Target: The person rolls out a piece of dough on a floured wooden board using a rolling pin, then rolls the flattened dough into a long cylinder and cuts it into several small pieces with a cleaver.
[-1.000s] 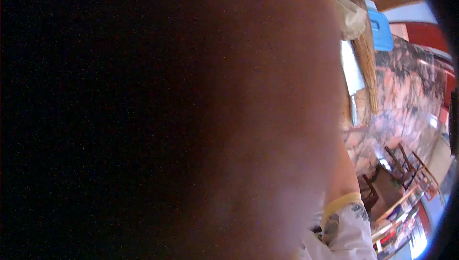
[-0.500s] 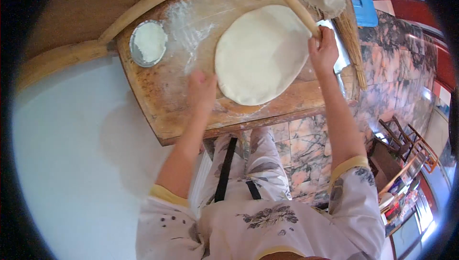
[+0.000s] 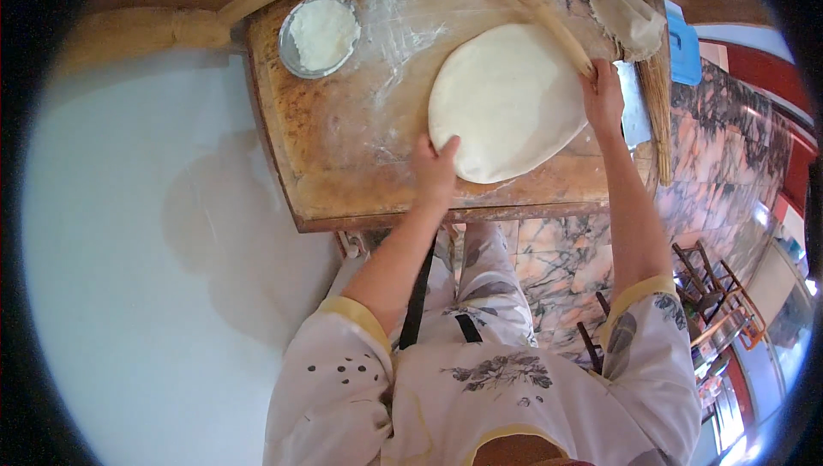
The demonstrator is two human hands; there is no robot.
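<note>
So your left arm comes up on a slant from the sleeve (image 3: 330,372), and your left hand (image 3: 435,173) sits right at the lower left edge of the dough (image 3: 506,102), thumb stuck out away from the fingers and resting on the rim. The fingers are by the outer edge, but I can't tell whether any are tucked underneath, so no idea if you're really pinching it. Your right arm reaches further up the table (image 3: 360,153), nearly straight, and that right hand (image 3: 605,93) is wrapped round the near end of the rolling pin (image 3: 553,27). The pin slants away from you along the dough's upper right edge. Dough's lying flat between your two hands, a wide rounded sheet, with the bowl of flour (image 3: 320,35) well off to its left and the knife (image 3: 634,106) just past your right hand. Compared with half a second ago, your left hand was a blur just off the dough's left side, and now it's on the edge; your right hand has the same end of the pin in both. A second back, something dark and blurry blocked most of the view, and now everything's clear.
</note>
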